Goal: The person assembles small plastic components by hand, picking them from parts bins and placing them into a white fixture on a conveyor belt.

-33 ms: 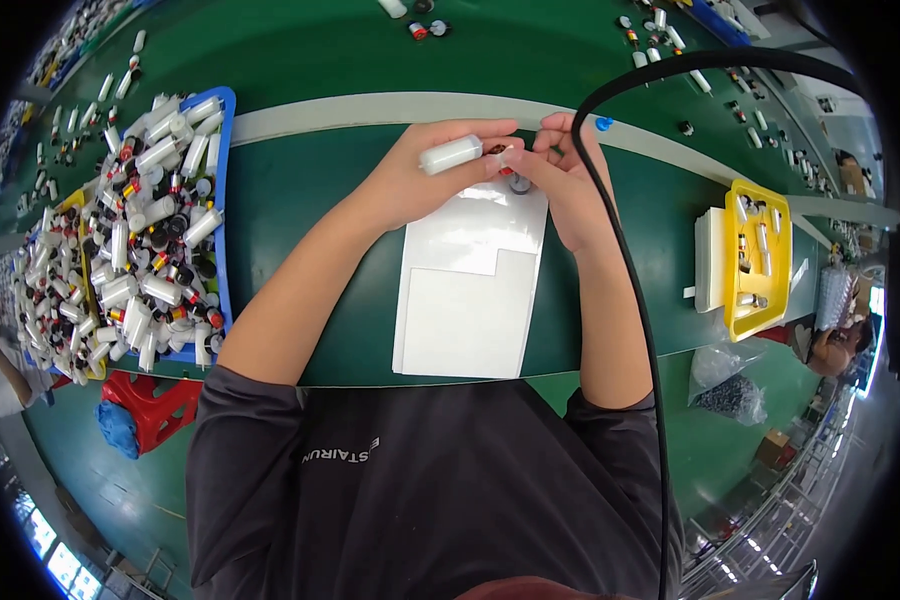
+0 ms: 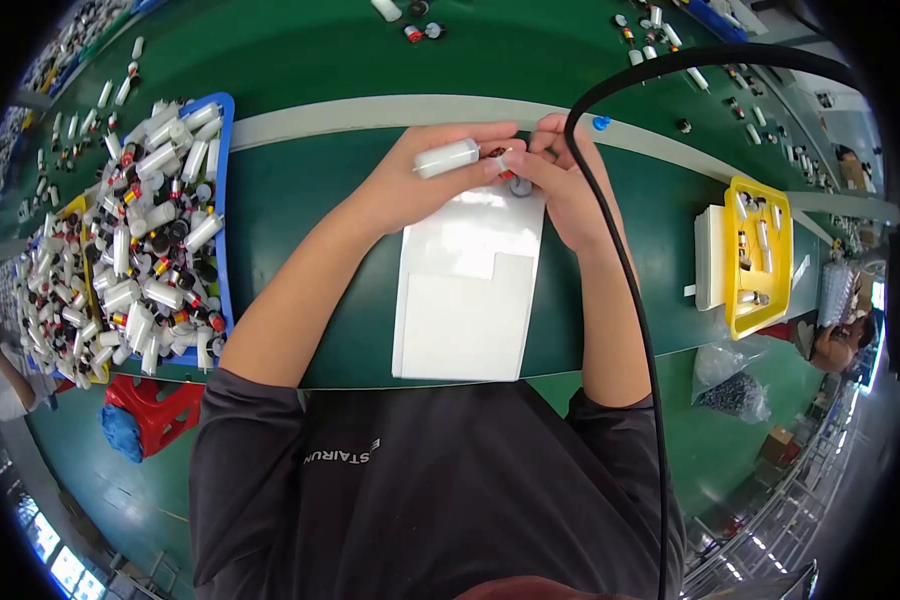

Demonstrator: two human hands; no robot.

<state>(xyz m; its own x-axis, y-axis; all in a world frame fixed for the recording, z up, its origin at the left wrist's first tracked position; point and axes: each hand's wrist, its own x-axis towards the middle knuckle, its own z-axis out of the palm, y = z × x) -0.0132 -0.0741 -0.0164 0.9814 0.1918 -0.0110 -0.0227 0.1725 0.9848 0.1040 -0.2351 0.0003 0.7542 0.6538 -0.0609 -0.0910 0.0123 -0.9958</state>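
A white translucent plastic cylinder (image 2: 447, 158) lies across my left hand (image 2: 402, 187), held between its thumb and fingers. At the cylinder's right end is a small dark and red part (image 2: 501, 163), mostly hidden by my fingertips. The thumb and fingers of my right hand (image 2: 577, 197) close on that end, meeting the left thumb there. Just below the fingertips shows a small grey round piece (image 2: 519, 186); whether it is joined to the cylinder I cannot tell. Both hands are above the far end of a white board (image 2: 465, 320) on the green table.
To my left, a blue bin (image 2: 224, 200) is heaped with similar white, black and red pieces. A yellow tray (image 2: 734, 300) at right holds a few. A black cable (image 2: 638, 270) arcs past my right arm. A pale strip (image 2: 390, 108) edges the table's far side.
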